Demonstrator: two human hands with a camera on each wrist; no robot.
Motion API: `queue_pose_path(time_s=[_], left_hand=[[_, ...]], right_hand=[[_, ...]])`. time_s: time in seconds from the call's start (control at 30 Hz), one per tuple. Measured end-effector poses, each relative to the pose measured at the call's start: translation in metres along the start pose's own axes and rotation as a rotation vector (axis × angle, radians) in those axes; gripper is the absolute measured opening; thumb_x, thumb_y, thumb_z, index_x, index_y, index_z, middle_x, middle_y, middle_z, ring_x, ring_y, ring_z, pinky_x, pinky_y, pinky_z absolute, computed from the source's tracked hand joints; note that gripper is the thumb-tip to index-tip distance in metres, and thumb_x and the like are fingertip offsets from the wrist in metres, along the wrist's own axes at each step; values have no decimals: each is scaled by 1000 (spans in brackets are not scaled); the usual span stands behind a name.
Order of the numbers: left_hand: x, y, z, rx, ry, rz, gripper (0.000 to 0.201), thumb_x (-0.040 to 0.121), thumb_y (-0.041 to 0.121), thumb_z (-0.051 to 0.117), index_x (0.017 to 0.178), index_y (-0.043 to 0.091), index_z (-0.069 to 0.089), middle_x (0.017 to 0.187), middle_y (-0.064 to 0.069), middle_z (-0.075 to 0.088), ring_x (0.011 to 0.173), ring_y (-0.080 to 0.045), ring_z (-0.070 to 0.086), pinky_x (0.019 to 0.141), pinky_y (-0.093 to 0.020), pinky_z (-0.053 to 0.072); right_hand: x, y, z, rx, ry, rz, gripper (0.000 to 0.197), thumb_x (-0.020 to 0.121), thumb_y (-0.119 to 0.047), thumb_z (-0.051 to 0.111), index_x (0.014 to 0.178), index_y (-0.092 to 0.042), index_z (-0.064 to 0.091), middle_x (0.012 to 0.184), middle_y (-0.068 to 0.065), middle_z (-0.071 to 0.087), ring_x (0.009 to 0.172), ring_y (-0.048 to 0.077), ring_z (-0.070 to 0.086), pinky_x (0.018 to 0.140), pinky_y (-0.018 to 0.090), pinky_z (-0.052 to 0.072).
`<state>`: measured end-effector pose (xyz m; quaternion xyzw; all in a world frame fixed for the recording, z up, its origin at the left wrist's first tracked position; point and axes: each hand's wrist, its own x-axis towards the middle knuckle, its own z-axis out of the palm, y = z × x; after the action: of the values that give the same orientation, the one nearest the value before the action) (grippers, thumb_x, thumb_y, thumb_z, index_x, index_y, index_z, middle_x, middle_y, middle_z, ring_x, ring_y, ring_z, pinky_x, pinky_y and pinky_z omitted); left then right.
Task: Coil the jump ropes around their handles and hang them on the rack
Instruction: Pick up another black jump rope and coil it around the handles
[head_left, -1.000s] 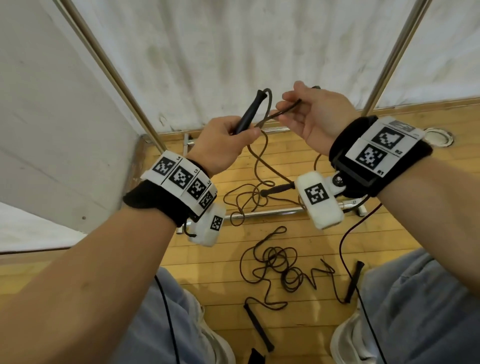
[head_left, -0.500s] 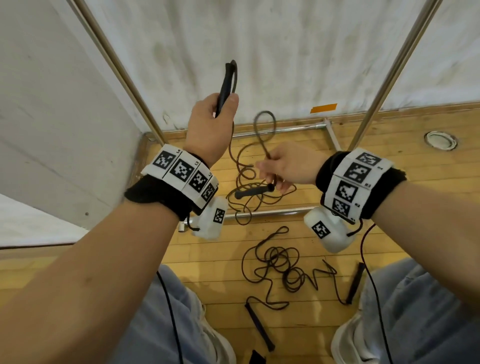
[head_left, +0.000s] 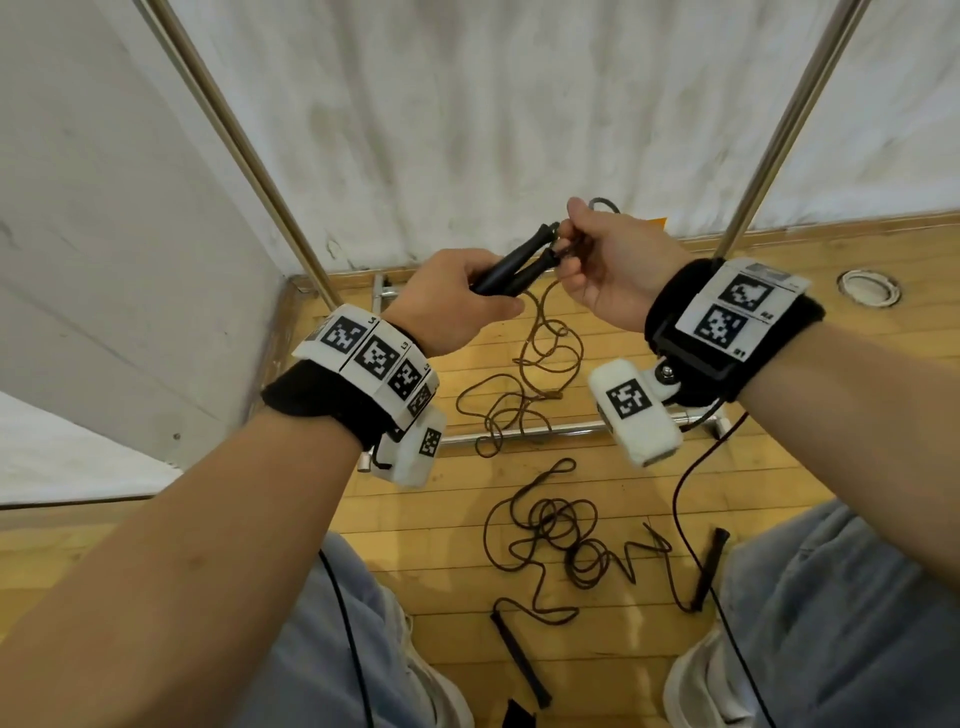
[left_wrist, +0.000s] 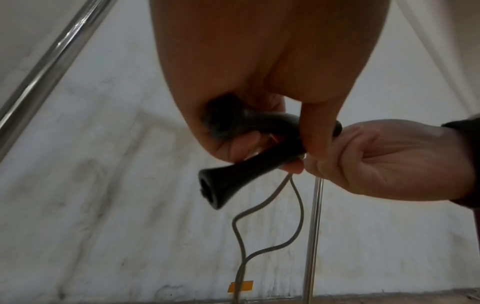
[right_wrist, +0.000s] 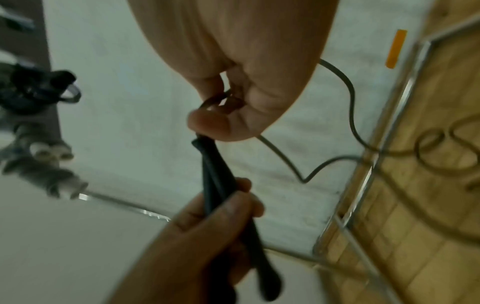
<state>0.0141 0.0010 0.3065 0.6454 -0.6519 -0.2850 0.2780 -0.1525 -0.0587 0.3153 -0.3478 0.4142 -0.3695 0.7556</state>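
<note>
Second handle now beside first in left hand, right hand pinching rope

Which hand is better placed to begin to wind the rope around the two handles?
Right hand: it already pinches the rope at the handles' tips, while the left hand grips both handles together.

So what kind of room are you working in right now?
Probably a gym or sports storage corner: strip-wood floor, a plain white wall, and a metal rack standing against it. A second jump rope lies loose on the boards.
</note>
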Motion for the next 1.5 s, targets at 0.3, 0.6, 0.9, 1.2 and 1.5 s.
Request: queue_pose_path(time_s=[0.3, 0.6, 0.9, 1.2, 1.5], left_hand=[[-8, 4, -6, 0, -19, 118, 15, 92, 27, 61, 97, 14, 65, 75, -1, 60, 63, -9, 52, 64, -21, 43], [-12, 6, -13, -3, -95, 136, 16, 98, 34, 49, 86, 25, 54, 71, 6, 60, 67, -7, 62, 69, -23, 50], [-14, 7, -15, 80, 42, 110, 20, 97, 38, 50, 91, 20, 56, 67, 5, 57, 56, -9, 55, 62, -30, 50], [-13, 9, -15, 171, 149, 179, 23, 92, 37, 60, 108, 20, 61, 72, 5, 63, 65, -14, 62, 67, -38, 54], [-13, 12, -3, 279, 131, 199, 28, 96, 35, 54, 119, 20, 54, 75, 11, 55, 66, -9, 55, 59, -29, 47]], right_hand=[[-1, 8, -2, -898, 332, -645, 38, 93, -55, 40, 74, -22, 42, 66, -11, 41, 56, 3, 39, 55, 18, 35], [-20, 0, 16, -739, 62, -680, 42, 97, -36, 45, 59, -18, 42, 49, -9, 34, 43, 9, 38, 52, 30, 41], [-18, -2, 15, -774, 132, -785, 18, 87, -33, 61, 74, -23, 70, 59, -13, 56, 58, 0, 48, 58, 13, 39], [-11, -6, 6, -843, 244, -683, 36, 95, -30, 51, 61, -21, 56, 51, -10, 37, 42, 0, 37, 46, 9, 30], [-12, -16, 0, -739, 259, -627, 36, 97, -33, 45, 79, -7, 61, 56, 0, 41, 53, 17, 43, 57, 29, 38]])
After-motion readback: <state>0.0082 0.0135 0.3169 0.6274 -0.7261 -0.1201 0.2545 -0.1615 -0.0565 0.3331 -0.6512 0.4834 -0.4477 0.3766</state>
